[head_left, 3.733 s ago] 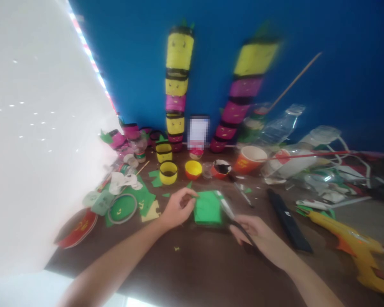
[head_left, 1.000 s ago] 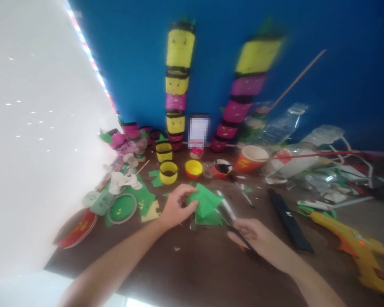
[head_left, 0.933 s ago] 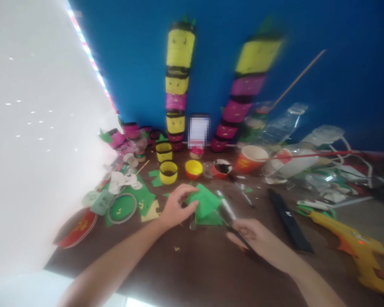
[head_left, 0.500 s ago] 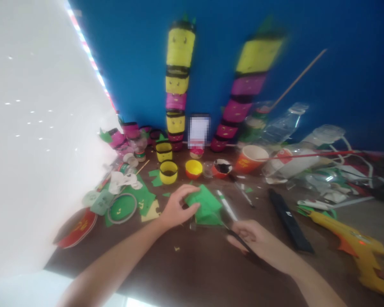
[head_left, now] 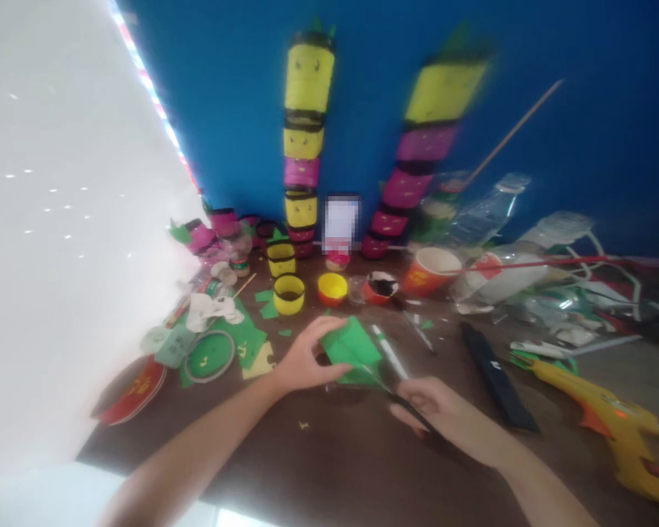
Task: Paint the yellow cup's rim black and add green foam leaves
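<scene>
A folded sheet of green paper point(head_left: 351, 344) is just over the dark table, near the centre. My left hand point(head_left: 304, 359) grips its left side, fingers at the upper edge and thumb lower down, with a gap between them. From the right, my right hand point(head_left: 428, 402) is closed on a pair of scissors point(head_left: 406, 405) with dark handles. Their thin blades point up and left and meet the paper's lower right part; blur hides whether they are cutting. A white pen-like stick point(head_left: 391, 355) lies just beyond my right hand.
Yellow cups point(head_left: 288, 296) and an orange paper cup point(head_left: 431, 272) stand behind. A black case point(head_left: 497, 380) and yellow glue gun point(head_left: 604, 413) lie right, below clear plastic bottles point(head_left: 488, 212). Green scraps point(head_left: 247, 340) and a tape ring point(head_left: 231, 356) are left.
The green paper has shifted slightly right. My left thumb has moved right and down along it, widening the gap to the fingers. My right hand has barely moved.
</scene>
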### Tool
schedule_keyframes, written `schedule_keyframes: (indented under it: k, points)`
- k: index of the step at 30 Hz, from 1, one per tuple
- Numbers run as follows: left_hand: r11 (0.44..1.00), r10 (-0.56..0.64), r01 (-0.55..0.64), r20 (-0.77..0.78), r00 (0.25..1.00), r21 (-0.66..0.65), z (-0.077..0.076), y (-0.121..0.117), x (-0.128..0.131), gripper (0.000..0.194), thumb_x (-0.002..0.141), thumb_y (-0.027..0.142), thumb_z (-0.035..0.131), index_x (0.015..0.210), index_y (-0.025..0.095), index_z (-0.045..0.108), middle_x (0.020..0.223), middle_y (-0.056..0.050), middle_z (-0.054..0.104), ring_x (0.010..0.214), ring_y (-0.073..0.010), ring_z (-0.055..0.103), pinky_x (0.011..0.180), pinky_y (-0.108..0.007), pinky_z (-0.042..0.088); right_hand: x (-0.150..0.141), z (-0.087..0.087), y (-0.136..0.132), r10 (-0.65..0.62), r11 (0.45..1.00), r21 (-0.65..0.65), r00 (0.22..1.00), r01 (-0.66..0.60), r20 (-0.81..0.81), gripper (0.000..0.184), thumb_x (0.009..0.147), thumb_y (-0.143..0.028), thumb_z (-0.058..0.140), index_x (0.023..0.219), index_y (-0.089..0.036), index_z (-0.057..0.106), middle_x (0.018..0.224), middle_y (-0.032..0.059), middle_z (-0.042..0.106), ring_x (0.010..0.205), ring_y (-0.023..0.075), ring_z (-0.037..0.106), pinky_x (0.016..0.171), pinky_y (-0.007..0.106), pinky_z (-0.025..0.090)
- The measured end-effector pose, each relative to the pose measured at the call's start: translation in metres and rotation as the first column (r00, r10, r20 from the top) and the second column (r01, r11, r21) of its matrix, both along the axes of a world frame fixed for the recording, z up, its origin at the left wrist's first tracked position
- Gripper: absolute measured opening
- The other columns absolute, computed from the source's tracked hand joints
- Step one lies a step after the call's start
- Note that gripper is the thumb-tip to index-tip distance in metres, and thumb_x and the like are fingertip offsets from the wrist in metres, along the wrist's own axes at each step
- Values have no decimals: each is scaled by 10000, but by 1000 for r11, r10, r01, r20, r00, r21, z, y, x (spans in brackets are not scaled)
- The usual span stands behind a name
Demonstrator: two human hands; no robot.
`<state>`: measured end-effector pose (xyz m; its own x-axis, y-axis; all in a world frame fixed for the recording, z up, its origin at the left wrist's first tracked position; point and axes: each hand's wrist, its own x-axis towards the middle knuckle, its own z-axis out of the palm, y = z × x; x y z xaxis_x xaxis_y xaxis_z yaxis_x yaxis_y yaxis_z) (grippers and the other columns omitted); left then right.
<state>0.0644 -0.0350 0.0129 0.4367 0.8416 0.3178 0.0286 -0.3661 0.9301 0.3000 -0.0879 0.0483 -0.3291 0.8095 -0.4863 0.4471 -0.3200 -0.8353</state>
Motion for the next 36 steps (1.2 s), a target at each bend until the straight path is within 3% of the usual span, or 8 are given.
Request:
schedule_keyframes:
  k: [15, 22, 27, 31, 36]
  points:
    - [999, -1, 3, 33, 999, -45, -8, 2, 0, 635, 694, 257, 697, 1280, 226, 455, 1282, -125, 426, 1151, -251, 480, 896, -352, 471, 0, 1, 1, 12, 1000, 27, 1000, -12, 26, 447, 626, -615, 629, 628, -176, 544, 511, -24, 513, 530, 123, 494, 544, 233, 404]
    - [999, 15, -17, -34, 999, -48, 1, 4, -3, 583, 679, 272, 712, 1225, 209, 519, 1246, -118, 497, 1143, -251, 489, 935, -371, 439, 0, 2, 2, 26, 999, 21, 1000, -27, 16, 468, 615, -637, 626, 633, -175, 557, 514, -12, 532, 539, 131, 508, 539, 235, 407]
    - [981, -32, 35, 22, 999, -190, 3, 5, -4, 602, 667, 260, 722, 1231, 209, 515, 1280, -114, 492, 1109, -252, 521, 915, -365, 451, 0, -1, 1, 32, 999, 6, 999, -32, -16, 445, 633, -613, 626, 635, -176, 542, 505, -32, 501, 517, 109, 474, 548, 233, 407]
    - [931, -86, 133, 150, 985, -341, 1, 6, -3, 619, 650, 226, 735, 1230, 196, 520, 1303, -128, 484, 1076, -248, 550, 860, -329, 477, 2, -5, 0, 19, 1000, 14, 999, -19, -34, 431, 639, -598, 628, 640, -177, 536, 498, -44, 476, 497, 95, 444, 531, 226, 392]
    - [875, -101, 195, 227, 969, -444, -3, 8, -3, 686, 600, 240, 773, 1237, 207, 520, 1177, -118, 587, 982, -230, 605, 835, -344, 485, 3, -5, 1, 32, 999, -9, 999, -32, -32, 432, 631, -595, 638, 646, -178, 528, 502, -45, 470, 487, 93, 442, 502, 217, 366]
